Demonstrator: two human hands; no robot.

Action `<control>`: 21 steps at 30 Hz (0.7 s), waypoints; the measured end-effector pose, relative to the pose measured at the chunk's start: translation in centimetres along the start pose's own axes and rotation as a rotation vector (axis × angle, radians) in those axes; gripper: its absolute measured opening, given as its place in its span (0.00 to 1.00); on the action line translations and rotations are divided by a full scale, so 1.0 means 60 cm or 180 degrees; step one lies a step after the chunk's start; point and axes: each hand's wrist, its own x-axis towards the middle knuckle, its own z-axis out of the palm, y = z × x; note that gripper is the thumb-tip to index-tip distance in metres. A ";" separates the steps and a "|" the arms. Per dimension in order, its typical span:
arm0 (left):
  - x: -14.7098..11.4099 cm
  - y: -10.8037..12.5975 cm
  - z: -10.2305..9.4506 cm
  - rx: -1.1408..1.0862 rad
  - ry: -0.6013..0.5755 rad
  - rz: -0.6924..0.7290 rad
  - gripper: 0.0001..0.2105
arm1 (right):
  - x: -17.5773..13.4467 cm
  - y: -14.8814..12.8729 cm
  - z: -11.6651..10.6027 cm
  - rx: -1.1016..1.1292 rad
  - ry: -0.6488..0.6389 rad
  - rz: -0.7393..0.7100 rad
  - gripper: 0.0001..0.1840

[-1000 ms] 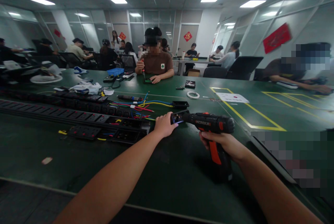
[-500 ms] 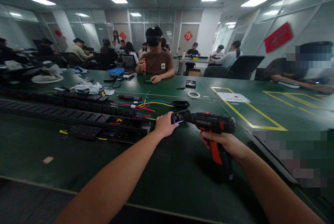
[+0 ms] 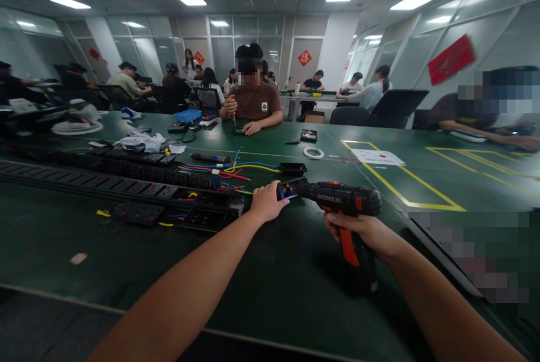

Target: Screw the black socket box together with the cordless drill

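My right hand (image 3: 358,230) is wrapped round the grip of a black and orange cordless drill (image 3: 346,198), which points left. The drill's front end reaches into a small black housing (image 3: 291,188); its bit and the exact contact spot are hidden. My left hand (image 3: 269,202) grips that housing from the left, fingers closed on its near side. Left of my left hand lie long black power strips (image 3: 126,185) and an open black box with wires (image 3: 206,219). Just behind the housing sits another black box (image 3: 293,168) with blue and yellow wires running from it.
Across the green table (image 3: 270,272) a person in a brown shirt (image 3: 253,100) works with a screwdriver. A white ring (image 3: 313,153), a black part (image 3: 308,135) and a white sheet (image 3: 377,157) lie beyond the drill. A grey-edged panel (image 3: 442,255) is at right.
Both my hands, the drill and the housing stay in the same place. Only a seated person in the background has shifted slightly.
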 end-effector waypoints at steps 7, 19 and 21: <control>-0.001 0.002 -0.001 0.0030 -0.0033 -0.0024 0.27 | 0.000 0.005 -0.003 -0.0038 0.0017 -0.0036 0.25; 0.004 -0.003 0.004 0.0008 0.0013 0.0001 0.27 | 0.003 0.010 -0.003 0.0280 0.0123 -0.0012 0.25; 0.004 -0.002 0.004 0.0018 0.0021 -0.0006 0.27 | 0.003 0.010 -0.005 0.0283 0.0123 0.0042 0.27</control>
